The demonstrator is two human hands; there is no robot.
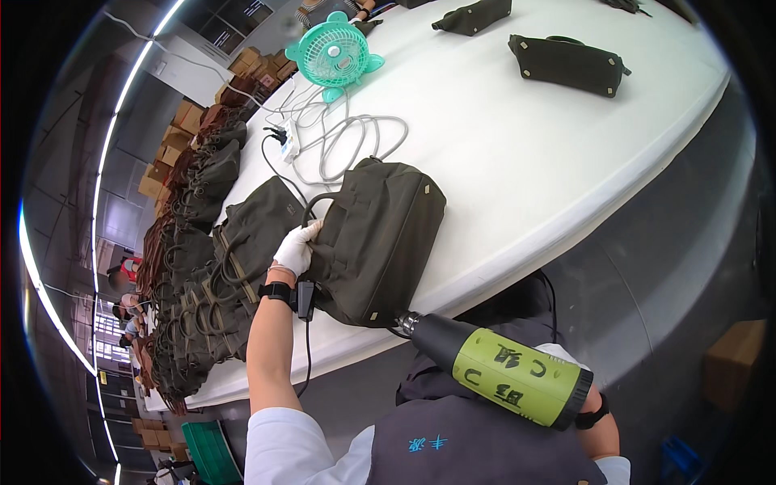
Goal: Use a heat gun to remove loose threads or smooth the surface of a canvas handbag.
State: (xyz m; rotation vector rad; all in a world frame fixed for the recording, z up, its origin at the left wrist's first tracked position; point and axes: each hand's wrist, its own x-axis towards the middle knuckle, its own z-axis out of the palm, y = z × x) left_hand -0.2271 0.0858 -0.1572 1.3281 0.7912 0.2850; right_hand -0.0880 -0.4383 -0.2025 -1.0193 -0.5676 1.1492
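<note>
Head view — gloved left hand (296, 249) gripping dark handbag (376, 242) on tabletop (517, 153), right hand hidden behind heat gun (497, 370) — grip indeterminable; heat-finishing underway, nozzle next needs steady aim at bag's lower edge.

Around the dark olive handbag (380, 242) the white bench (517, 153) lies bare from twelve round to four o'clock, so a hand could pass freely there. At nine o'clock a second handbag (259, 222) sits just beside it, and beyond that a crowded row of handbags (194, 307) walls off the bench's left edge. At eleven o'clock a tangle of grey cables (347, 141) and a power strip (288, 141) clutter the surface, with a green desk fan (331, 52) behind them. Two more bags (566, 65) lie well apart at one o'clock. The heat gun (501, 368) blocks the near corner at five o'clock.
</note>
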